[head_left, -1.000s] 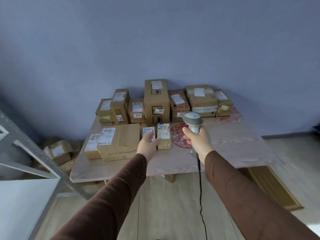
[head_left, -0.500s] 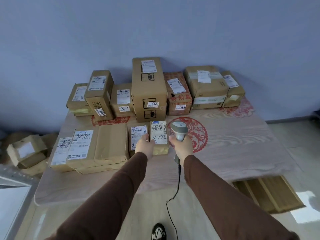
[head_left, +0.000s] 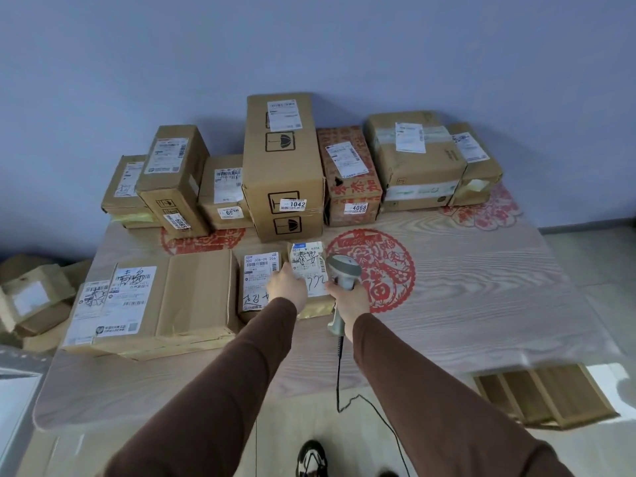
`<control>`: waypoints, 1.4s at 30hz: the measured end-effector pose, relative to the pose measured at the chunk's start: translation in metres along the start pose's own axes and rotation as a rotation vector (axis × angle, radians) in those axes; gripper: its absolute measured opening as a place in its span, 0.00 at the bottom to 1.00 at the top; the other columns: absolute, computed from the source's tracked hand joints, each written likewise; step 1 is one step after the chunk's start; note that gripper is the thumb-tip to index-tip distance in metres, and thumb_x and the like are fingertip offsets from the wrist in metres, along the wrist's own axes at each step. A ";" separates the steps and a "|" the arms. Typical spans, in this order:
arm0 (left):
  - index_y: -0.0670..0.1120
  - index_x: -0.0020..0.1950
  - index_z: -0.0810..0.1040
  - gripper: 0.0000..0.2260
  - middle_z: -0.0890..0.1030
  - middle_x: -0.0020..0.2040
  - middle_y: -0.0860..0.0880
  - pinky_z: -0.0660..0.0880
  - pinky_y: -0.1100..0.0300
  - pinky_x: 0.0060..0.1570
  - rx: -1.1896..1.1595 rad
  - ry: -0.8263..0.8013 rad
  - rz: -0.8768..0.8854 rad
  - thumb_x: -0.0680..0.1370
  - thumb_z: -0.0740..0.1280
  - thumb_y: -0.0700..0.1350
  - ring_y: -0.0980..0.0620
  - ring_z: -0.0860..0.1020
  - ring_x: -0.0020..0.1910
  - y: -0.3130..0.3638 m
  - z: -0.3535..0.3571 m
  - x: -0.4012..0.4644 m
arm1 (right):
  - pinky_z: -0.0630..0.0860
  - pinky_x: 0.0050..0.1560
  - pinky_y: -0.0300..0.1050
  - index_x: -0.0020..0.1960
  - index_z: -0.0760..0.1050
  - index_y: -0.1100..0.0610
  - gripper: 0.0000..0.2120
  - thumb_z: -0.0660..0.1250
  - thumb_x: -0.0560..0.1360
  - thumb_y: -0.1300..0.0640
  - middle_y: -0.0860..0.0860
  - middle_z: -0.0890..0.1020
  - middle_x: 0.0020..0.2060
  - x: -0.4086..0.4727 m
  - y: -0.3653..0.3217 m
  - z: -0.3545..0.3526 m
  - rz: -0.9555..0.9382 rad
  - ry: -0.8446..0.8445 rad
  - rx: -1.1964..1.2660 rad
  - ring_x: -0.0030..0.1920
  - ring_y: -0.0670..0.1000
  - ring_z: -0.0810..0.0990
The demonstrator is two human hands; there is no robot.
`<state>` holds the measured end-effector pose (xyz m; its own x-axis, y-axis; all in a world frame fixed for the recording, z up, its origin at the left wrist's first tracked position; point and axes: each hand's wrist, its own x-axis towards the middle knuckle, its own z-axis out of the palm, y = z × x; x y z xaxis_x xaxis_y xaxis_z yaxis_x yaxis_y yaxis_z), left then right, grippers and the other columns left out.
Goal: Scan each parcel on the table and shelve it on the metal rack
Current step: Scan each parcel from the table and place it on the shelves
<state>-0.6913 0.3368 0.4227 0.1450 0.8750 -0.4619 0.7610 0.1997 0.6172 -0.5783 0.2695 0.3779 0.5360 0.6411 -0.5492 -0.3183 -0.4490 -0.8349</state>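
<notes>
A small brown parcel with a white label and black handwriting lies near the table's middle. My left hand rests on its left edge, fingers curled over the label; whether it grips is unclear. My right hand holds a grey corded barcode scanner just right of that parcel, its head tilted toward the label. Another small parcel lies directly left, and a big flat parcel farther left. Several more parcels stand along the wall, the tallest in the centre.
The wooden table carries red paper-cut patterns. A corner of the metal rack shows at the lower left. Loose cartons lie on the floor left of the table, wooden slats at the right. My shoe is below.
I have stepped closer to the table. My left hand came down onto the small handwritten parcel, and the scanner moved in beside it.
</notes>
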 end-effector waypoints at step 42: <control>0.43 0.74 0.74 0.25 0.83 0.67 0.45 0.76 0.57 0.64 -0.915 -0.250 0.705 0.78 0.74 0.47 0.47 0.80 0.67 0.256 0.039 -0.196 | 0.74 0.37 0.45 0.53 0.77 0.50 0.13 0.72 0.78 0.42 0.38 0.77 0.30 -0.182 -0.229 -0.295 -0.921 -0.034 -0.048 0.33 0.44 0.77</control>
<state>-0.5000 0.1993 0.6462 0.5492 0.8278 0.1146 -0.2583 0.0377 0.9653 -0.3726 0.0718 0.6795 0.5379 0.7759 0.3296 0.2557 0.2224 -0.9408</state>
